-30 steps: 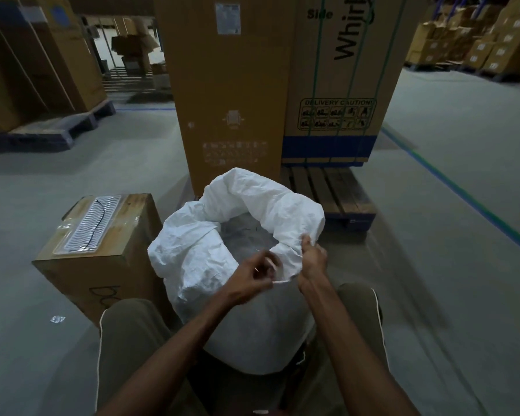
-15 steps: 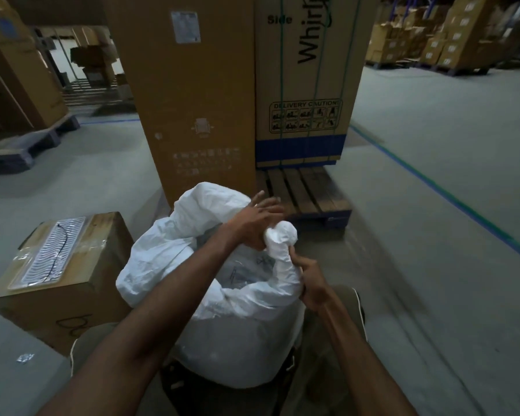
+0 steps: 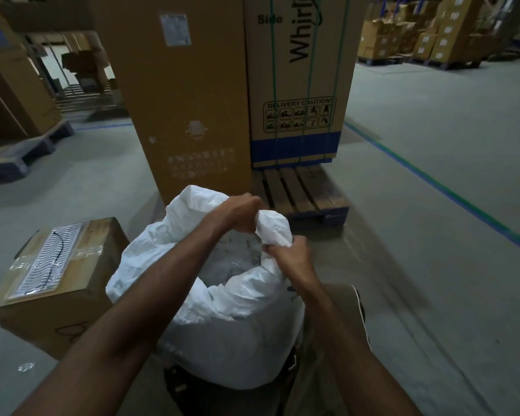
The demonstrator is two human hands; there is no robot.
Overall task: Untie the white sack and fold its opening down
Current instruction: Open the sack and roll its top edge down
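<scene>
Gripping the rim of the sack point(image 3: 222, 319) at frame centre, left hand point(image 3: 240, 216) and right hand point(image 3: 291, 256) both clench bunched fabric; better to roll it outward evenly.

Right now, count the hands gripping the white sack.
2. The left hand grips the white sack at its far rim; the right hand grips the bunched fabric nearer the person.

Dim and murky overall, with a grey-green cast. Brightest on the crumpled white woven sack point(image 3: 222, 322), pale against deep shadow below. Streaked with motion blur across the grey concrete floor point(image 3: 433, 265) at right. Bowed by wide-angle distortion toward the edges.
</scene>
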